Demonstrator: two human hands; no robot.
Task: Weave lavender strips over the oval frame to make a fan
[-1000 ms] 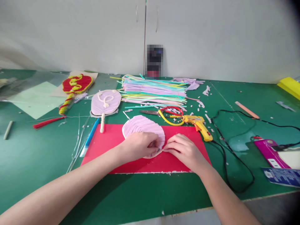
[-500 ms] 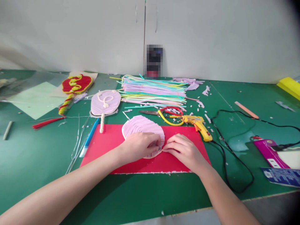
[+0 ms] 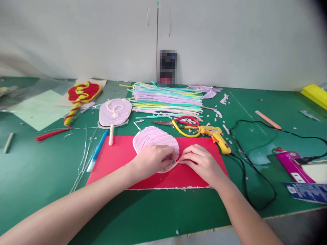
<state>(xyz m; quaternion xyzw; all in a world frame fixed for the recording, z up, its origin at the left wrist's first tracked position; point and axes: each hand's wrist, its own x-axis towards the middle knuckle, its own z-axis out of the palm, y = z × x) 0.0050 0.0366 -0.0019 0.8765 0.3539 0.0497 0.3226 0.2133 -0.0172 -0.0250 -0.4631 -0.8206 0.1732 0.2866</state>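
Note:
A rounded fan face [image 3: 153, 136] covered in lilac pipe-cleaner strips, with a pale edging, lies on a red sheet [image 3: 114, 160] in front of me. Over its lower right part rests my left hand [image 3: 154, 158], fingers curled together at the fan; their tips are partly hidden. My right hand [image 3: 198, 161] meets the fan's right rim with thumb and fingers pinched on the pale edging. Beyond them, a second lilac fan [image 3: 114, 115] carries a cream curl and a twisted cream handle [image 3: 111, 135].
A pile of pastel pipe cleaners [image 3: 166, 98] lies at the back, with scissors [image 3: 185, 126] and a yellow glue gun [image 3: 214, 134] before it. The gun's black cord [image 3: 246, 180] loops at right, near a purple power strip [image 3: 293, 163]. A red-and-yellow fan [image 3: 83, 93] lies far left.
Both hands stay at the fan's lower right edge. My right hand has shifted very slightly; the fan and the other things keep their places.

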